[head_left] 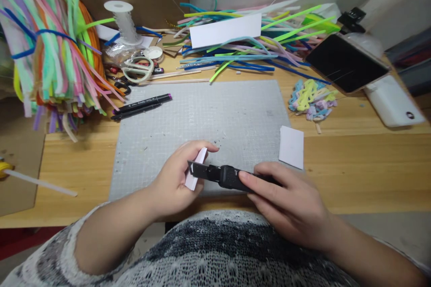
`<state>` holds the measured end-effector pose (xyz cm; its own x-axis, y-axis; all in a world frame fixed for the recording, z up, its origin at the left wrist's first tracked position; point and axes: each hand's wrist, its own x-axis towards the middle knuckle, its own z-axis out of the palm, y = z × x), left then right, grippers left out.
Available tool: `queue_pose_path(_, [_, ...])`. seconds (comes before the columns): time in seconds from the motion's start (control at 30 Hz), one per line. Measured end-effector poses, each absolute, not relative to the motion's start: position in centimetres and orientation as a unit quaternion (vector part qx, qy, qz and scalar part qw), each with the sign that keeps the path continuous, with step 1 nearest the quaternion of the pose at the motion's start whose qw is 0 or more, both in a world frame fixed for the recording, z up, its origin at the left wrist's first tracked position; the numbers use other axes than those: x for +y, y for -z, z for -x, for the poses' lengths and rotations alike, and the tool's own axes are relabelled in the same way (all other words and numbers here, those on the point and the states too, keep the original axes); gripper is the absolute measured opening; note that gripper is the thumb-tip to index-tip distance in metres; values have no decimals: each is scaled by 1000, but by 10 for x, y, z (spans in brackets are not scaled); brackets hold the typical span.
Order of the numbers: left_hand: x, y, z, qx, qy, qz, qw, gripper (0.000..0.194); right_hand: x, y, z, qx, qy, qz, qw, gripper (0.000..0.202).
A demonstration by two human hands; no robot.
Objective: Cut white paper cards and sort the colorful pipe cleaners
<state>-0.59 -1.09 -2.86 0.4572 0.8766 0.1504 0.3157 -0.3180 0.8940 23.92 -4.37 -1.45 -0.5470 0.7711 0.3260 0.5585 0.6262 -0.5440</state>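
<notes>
A small piece of folded white card (196, 181) is gripped in my left hand (180, 179), with the thumb and fingers around it. My right hand (289, 199) is wrapped round a black utility knife (232, 177) that points left. The knife's blade end lies against or just over the card; exact contact is hard to tell. Both hands are above the front part of a grey cutting mat (198, 116). To the right, a white paper rectangle (291, 147) lies across the mat's right edge.
Two black markers (144, 105) lie at the mat's left. Beyond are scissors (138, 70), a spool (121, 22) and many pipe cleaners (235, 56). A pipe-cleaner bundle (54, 54) stands left. A phone (348, 63) and a coloured pile (311, 98) are right.
</notes>
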Motion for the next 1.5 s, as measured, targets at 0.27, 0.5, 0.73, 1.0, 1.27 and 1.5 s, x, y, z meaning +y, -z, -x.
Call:
queue_pose_path(0.27, [-10,29,5,394,-339,-762,386,32,-41,16,-241,-853,-172,405,281,47])
queue_pose_path(0.5, [-11,25,7,378,-340,-775,375,31,-38,20,-245,-824,-192,434,310,56])
queue_pose_path(0.73, [-11,25,6,395,-326,-764,393,28,-43,13,-243,-885,-195,322,275,41])
queue_pose_path(1.0, [-11,23,5,396,-326,-758,403,25,-42,17,-243,-876,-196,337,283,42])
queue_pose_path(1.27, [-11,25,7,387,-326,-746,433,30,-44,17,-245,-880,-172,346,277,43])
queue_pose_path(1.5, [-12,27,7,357,-344,-768,406,22,-43,21,-246,-858,-146,392,298,47])
